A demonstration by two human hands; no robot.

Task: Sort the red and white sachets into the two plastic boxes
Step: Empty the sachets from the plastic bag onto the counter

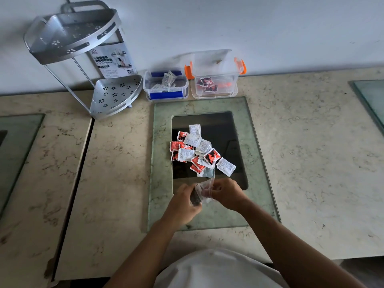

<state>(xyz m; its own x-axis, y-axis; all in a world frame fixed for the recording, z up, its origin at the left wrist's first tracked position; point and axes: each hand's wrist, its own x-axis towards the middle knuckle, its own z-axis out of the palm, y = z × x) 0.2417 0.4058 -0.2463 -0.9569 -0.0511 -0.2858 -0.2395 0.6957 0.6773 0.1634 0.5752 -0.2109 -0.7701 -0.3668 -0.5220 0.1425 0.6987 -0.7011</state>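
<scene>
A heap of red and white sachets lies on the dark middle of a glass panel. Just below the heap, my left hand and my right hand both pinch a crumpled clear plastic bag with something dark inside. At the back by the wall stand two clear plastic boxes. The blue-latched box holds white sachets. The orange-latched box holds red sachets, and its lid leans open against the wall.
A grey metal two-tier corner rack with a printed label stands at the back left, close to the blue-latched box. The marble counter spreads around the panel. Other glass panels show at the far left and far right.
</scene>
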